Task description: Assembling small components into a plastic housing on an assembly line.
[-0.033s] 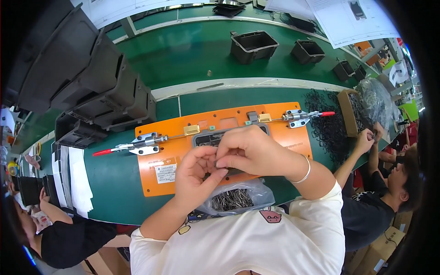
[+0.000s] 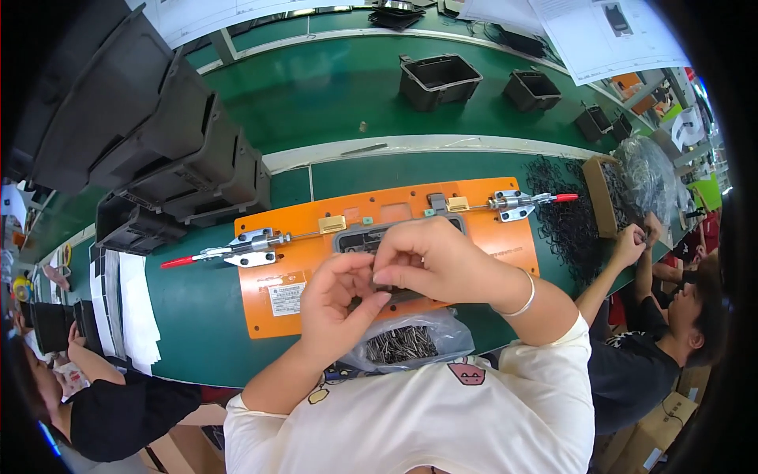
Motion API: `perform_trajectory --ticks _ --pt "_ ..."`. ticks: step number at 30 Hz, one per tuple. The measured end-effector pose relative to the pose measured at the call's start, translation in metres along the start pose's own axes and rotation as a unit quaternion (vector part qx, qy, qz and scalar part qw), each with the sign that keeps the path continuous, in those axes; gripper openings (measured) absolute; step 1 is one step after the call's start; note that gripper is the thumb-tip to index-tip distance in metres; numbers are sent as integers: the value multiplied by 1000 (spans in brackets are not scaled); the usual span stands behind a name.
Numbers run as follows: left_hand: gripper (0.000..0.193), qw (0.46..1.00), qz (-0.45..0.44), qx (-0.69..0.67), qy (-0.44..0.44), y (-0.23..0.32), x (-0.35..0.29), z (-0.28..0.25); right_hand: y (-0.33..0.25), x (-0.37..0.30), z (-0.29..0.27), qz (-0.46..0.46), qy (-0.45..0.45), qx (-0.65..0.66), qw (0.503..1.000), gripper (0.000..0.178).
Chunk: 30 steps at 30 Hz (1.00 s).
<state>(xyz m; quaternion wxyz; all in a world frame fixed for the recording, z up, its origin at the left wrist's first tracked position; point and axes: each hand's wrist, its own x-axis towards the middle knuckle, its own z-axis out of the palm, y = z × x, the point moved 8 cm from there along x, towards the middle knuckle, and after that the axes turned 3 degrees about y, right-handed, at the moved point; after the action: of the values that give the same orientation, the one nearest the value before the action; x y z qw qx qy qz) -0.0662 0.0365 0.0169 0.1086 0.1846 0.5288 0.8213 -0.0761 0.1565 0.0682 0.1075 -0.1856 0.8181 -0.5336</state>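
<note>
My left hand [image 2: 338, 299] and my right hand [image 2: 425, 254] meet over the lower middle of an orange fixture plate [image 2: 505, 237]. Thumb and fingers of the right hand are pinched together on something small and dark, mostly hidden. The left fingers curl close beside it, thumb raised toward the right fingertips; whatever they grip is too small to make out. Partly covered by my hands, a dark grey plastic box [image 2: 344, 240] lies in the fixture. Near my body, a clear plastic bag [image 2: 454, 332] holds many small metal pins [image 2: 401, 344].
Red-handled toggle clamps [image 2: 251, 248] [image 2: 517, 205] sit at both plate ends. Grey bins [image 2: 197, 174] are stacked at left, beside white papers [image 2: 138, 308]. Black clips [image 2: 564, 229] and a carton [image 2: 602, 193] lie at right. Co-workers sit on both sides; dark boxes [image 2: 440, 83] stand behind.
</note>
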Motion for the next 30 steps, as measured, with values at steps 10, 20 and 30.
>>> perform_trajectory --ticks 10,20,30 --pt "38 891 289 349 -37 48 -9 3 4 5 16 -5 18 35 999 11" --pt "32 940 134 302 84 33 -8 -18 20 21 9 89 34 203 975 18" --pt "23 904 248 345 40 66 -19 -3 -17 5 9 -90 0 168 982 13"
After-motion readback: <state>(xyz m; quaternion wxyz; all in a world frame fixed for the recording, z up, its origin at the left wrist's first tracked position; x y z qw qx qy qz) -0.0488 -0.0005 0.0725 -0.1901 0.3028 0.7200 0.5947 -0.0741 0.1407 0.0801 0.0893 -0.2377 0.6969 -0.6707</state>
